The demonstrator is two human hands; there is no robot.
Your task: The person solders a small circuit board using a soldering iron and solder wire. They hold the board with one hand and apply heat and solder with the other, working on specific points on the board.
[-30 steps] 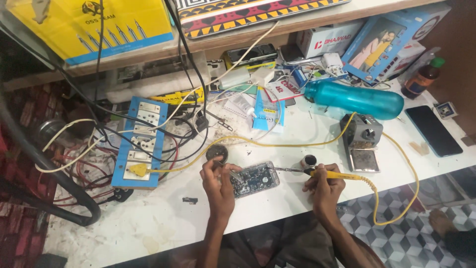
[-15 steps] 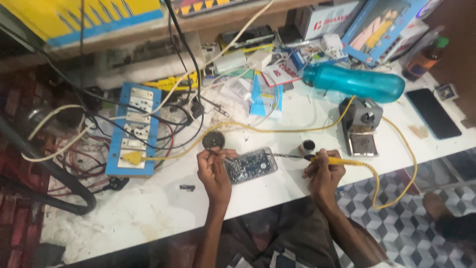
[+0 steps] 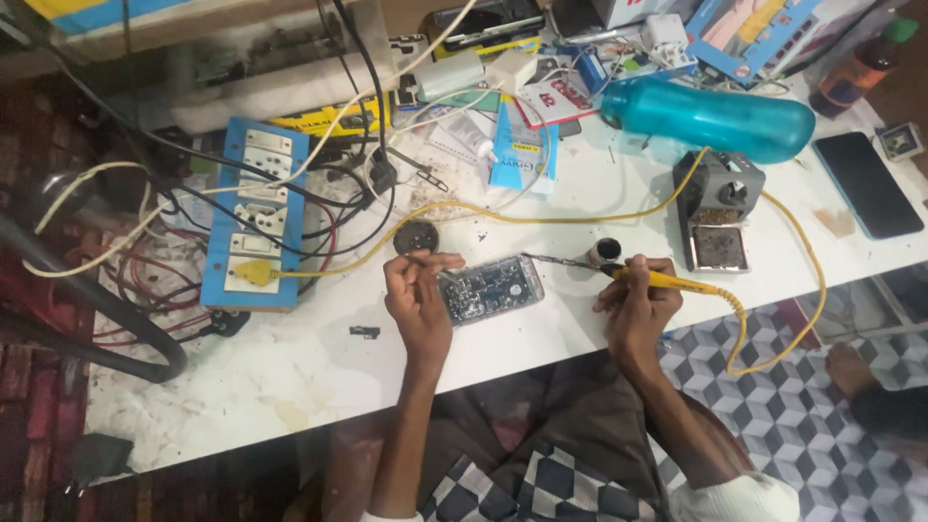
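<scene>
Soldering work is being carried out near the middle of the frame, on a white table [image 3: 290, 367]. An opened phone [image 3: 491, 288], its circuit side turned up, is being steadied at its left end by the left hand [image 3: 416, 295], whose fingers are being closed around what looks like a thin strand or tool held against the board; its exact kind cannot be told. A yellow-handled soldering iron [image 3: 650, 279] is being gripped pen-fashion in the right hand [image 3: 638, 309], and its tip is being pointed left toward the phone's upper right corner, just beside a small round tin [image 3: 605, 251].

For clean work at this step, the phone is best being pinned flat so that it is not being shifted under the tip, and the iron is best being braced with the heel of the hand resting on the table. The tip should be touched only briefly to the joint, since neighbouring parts are lying close. The yellow cord [image 3: 541, 215] is being trailed across the table toward a blue socket board [image 3: 253, 217] at centre left, and it should be kept slack and clear of the phone. An iron stand [image 3: 720, 208] is sitting to the upper right of the hand, below a teal bottle [image 3: 710, 118] lying on its side.
</scene>
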